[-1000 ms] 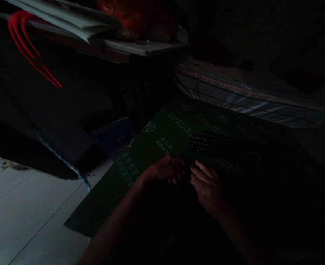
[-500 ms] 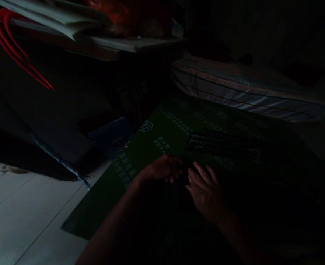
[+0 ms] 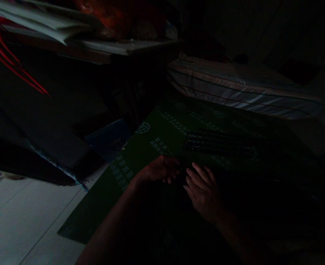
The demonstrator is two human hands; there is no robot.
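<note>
The scene is very dark. My left hand (image 3: 162,170) rests on a green printed sheet (image 3: 140,147) with its fingers curled downward, pinched on something dark I cannot make out. My right hand (image 3: 202,189) lies just to its right, fingers stretched forward and slightly apart, almost touching the left fingertips. A row of several dark, thin, rod-like pieces (image 3: 215,143) lies on the sheet just beyond both hands.
A striped, rolled mattress or bedding (image 3: 242,88) lies at the back right. A cluttered table (image 3: 96,44) with papers stands at the upper left, with red cords (image 3: 10,62) hanging. A blue object (image 3: 109,136) sits by the sheet's left edge. Pale floor (image 3: 18,217) lies at lower left.
The view has drifted slightly, so everything sits a little further left and lower. Both hands stay close together on the sheet, the right one edging nearer the left.
</note>
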